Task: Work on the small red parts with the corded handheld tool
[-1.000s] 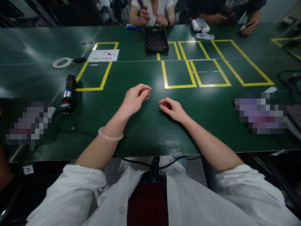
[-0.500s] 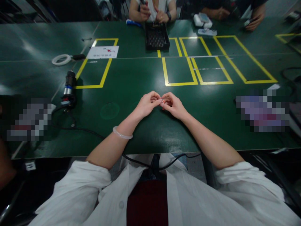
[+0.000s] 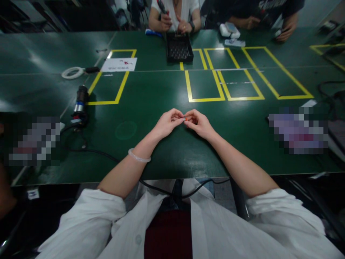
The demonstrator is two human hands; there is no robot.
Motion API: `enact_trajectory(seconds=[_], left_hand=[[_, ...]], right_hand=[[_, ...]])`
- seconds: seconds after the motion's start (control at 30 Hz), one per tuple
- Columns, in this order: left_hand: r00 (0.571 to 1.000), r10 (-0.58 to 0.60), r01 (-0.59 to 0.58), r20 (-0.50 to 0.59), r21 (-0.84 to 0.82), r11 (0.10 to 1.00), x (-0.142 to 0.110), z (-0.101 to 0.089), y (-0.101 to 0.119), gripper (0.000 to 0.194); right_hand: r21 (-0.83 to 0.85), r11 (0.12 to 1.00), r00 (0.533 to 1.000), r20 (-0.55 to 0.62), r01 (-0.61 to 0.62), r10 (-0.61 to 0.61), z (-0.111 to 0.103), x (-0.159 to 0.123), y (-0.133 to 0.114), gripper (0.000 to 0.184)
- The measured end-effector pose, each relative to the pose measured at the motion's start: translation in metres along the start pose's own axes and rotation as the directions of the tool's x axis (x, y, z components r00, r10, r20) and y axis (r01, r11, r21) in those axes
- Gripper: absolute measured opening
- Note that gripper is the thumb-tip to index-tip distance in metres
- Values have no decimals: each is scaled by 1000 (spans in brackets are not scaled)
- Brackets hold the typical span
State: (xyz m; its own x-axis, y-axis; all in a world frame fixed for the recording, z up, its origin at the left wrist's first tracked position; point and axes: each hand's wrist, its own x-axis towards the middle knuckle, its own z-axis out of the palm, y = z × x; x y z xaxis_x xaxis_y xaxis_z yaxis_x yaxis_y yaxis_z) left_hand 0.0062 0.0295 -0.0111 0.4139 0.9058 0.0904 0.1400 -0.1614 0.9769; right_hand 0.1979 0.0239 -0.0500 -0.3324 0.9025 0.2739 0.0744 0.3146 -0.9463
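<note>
Above the green table [image 3: 161, 158], my left hand [image 3: 170, 123] and my right hand [image 3: 198, 123] meet fingertip to fingertip. Pinched between them is a small orange and silvery piece [image 3: 185, 119], too small for me to name. Both hands have thumb and fingers closed on it, and the fingers cover most of it. A pale bangle [image 3: 139, 157] circles my left forearm.
Yellow tape rectangles [image 3: 206, 100] mark the table. At left lie a black and silver cylindrical device [image 3: 80, 101] with a cable, a white coil [image 3: 72, 73] and a printed sheet [image 3: 119, 64]. A black tray [image 3: 179, 57] stands before a co-worker [image 3: 175, 18] opposite; another person [image 3: 265, 16] sits right of them.
The small piece has turned slightly between my fingertips, and its orange part now lies more level. The whole view has shifted a little; my hands stay together.
</note>
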Motion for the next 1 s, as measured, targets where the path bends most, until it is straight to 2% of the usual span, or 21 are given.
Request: enact_trajectory(seconds=[0.57,0.8,1.0], left_hand=[[1000,11,-13,20,86,996,-1,-2,-4,22],[999,31,-35,38,133,990,-1,-3,-3,20],[999,43,-48,32,191,980,-1,-5,-3,20]], right_hand=[[-52,999,1000,-3,3,-3,-1,-1,-4,26],[-159,986,998,-17,49,-52,-3,0,-8,19],[-186,982,999,-25,39,-45,-2,0,-10,19]])
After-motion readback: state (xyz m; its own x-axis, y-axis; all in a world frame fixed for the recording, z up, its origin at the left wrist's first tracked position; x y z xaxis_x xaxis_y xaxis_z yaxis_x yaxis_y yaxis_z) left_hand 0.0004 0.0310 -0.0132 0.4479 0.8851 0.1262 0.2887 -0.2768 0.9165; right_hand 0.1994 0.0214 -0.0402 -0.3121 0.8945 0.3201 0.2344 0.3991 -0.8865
